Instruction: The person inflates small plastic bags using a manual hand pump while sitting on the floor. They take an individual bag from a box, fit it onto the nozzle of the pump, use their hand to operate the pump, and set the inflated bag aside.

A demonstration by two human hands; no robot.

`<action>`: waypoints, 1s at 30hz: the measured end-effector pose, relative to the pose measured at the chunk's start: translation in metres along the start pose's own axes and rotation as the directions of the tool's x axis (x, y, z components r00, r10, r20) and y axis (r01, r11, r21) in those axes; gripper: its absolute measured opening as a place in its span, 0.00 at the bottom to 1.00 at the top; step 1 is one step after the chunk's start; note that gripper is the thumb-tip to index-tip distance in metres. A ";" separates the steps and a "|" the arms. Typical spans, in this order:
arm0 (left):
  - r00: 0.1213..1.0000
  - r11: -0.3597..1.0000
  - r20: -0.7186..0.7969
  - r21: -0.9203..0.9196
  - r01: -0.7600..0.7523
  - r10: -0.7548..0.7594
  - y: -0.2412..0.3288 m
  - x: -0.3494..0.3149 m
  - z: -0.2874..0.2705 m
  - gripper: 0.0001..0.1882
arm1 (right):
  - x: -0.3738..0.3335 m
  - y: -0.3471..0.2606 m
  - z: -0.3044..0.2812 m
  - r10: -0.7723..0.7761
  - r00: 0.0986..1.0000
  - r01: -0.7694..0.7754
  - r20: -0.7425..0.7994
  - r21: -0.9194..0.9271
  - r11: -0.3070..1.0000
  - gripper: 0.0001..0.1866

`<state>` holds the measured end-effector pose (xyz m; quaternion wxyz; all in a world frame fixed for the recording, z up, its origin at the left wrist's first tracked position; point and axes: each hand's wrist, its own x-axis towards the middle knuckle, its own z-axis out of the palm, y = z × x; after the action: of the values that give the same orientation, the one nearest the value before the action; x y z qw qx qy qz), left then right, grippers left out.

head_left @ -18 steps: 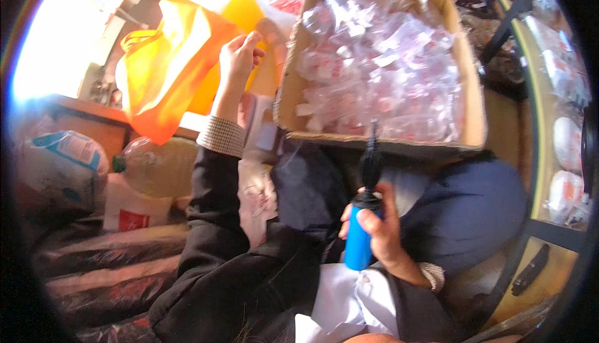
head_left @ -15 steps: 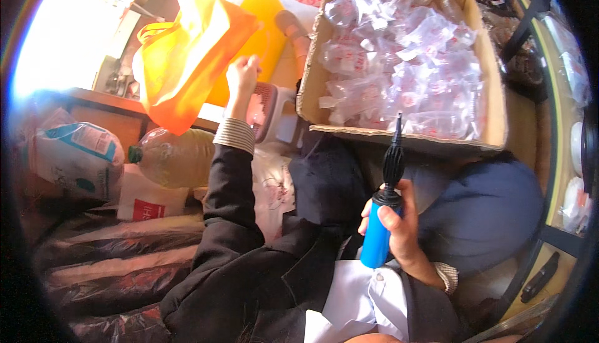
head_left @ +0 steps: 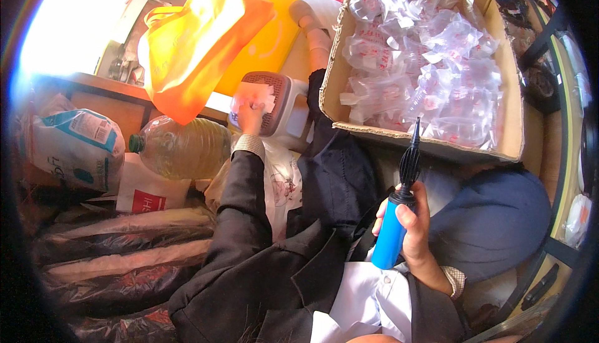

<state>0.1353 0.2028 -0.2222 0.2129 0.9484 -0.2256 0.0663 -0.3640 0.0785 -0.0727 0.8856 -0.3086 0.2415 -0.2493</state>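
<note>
My right hand (head_left: pixel 412 224) is wrapped round the blue body of a hand pump (head_left: pixel 388 235), a balloon-pump type. Its ribbed black nozzle (head_left: pixel 410 159) points up and away from me. Out to the left, my left hand (head_left: pixel 251 117) is at a small pile of pale pinkish pieces (head_left: pixel 259 95) on a brown-topped stool (head_left: pixel 281 87). Its fingers are blurred against the pile, so their grip does not show. A cardboard box (head_left: pixel 421 138) stands beyond the pump, full of clear plastic packets (head_left: pixel 430 74) with red print.
An orange bag (head_left: pixel 193 49) stands beyond the stool. Left of my forearm are a large clear bottle (head_left: pixel 184 149) with a green cap and a white-and-blue package (head_left: pixel 84 146). Dark plastic-wrapped bundles (head_left: pixel 125 243) lie at lower left. A shelf frame (head_left: pixel 558 237) borders the right.
My left hand has come down from in front of the orange bag to the pile on the stool. The right hand still grips the pump. The whole view has shifted slightly.
</note>
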 end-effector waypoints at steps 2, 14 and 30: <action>0.985 0.989 0.100 0.056 0.136 -0.141 0.002 0.005 -0.007 0.21 | 0.001 -0.001 0.001 0.005 1.000 -0.005 -0.006 -0.010 1.000 0.21; 0.973 0.877 -0.183 -0.480 0.034 -0.138 0.063 0.004 -0.065 0.14 | 0.000 0.000 0.003 0.010 1.000 -0.010 -0.006 -0.010 1.000 0.22; 0.419 0.313 0.089 -0.804 -0.506 0.904 0.335 -0.204 -0.132 0.13 | 0.009 -0.024 -0.017 -0.180 0.982 0.182 -0.055 0.043 0.982 0.16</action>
<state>-0.2025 0.0712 -0.0237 0.4100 0.5596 -0.6934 -0.1945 -0.3741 0.0494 -0.0704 0.8599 -0.3018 0.2288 -0.3422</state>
